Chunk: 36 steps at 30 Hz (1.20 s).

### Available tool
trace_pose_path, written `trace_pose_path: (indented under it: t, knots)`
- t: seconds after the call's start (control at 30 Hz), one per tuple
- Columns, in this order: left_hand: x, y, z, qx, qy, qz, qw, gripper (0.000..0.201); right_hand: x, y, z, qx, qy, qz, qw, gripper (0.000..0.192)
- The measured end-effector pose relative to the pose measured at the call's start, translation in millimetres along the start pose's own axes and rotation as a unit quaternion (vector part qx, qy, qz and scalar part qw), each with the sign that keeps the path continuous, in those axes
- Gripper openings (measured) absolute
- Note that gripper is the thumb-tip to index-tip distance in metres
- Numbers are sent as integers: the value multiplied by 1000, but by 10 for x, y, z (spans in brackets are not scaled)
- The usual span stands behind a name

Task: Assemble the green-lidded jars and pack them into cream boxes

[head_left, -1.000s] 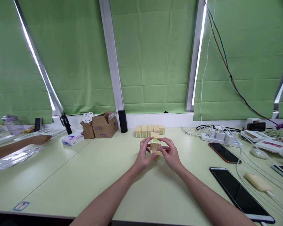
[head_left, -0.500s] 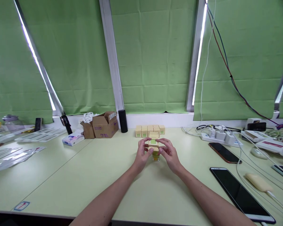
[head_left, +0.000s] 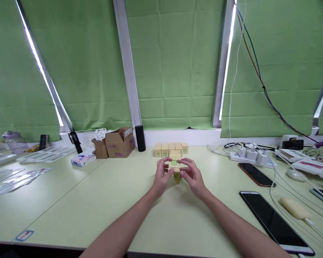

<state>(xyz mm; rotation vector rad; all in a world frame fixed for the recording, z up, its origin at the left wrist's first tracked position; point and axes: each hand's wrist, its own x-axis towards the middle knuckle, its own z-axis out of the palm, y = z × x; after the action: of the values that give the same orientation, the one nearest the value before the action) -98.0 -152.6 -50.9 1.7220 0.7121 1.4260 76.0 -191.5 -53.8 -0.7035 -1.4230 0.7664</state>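
My left hand (head_left: 161, 175) and my right hand (head_left: 192, 175) both grip a small tan carton with a green label (head_left: 174, 160), held a little above the pale green table (head_left: 102, 200). Under the carton, between my fingers, stands a small glass jar with yellow-green contents (head_left: 177, 177); its top is hidden by the carton's lower flaps. Just behind my hands a row of several matching tan cartons (head_left: 171, 148) stands near the window ledge.
Brown cardboard boxes (head_left: 120, 143), a black cylinder (head_left: 140, 138) and a tissue pack (head_left: 83, 158) sit at back left. Plastic sleeves (head_left: 14, 179) lie far left. At right are a power strip with cables (head_left: 249, 154), two phones (head_left: 255, 174), a tablet (head_left: 274, 220).
The carton has risen slightly and moved away from me, uncovering more of the jar below. A co-worker's arm at the far left has withdrawn out of view.
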Motion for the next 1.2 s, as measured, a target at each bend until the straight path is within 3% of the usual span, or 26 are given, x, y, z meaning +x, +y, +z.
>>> trace_pose_path:
  t: [1.2]
  knots:
    - [14,16,41,64,27,37,997,29,21,49,45,-26,27,1,999,34]
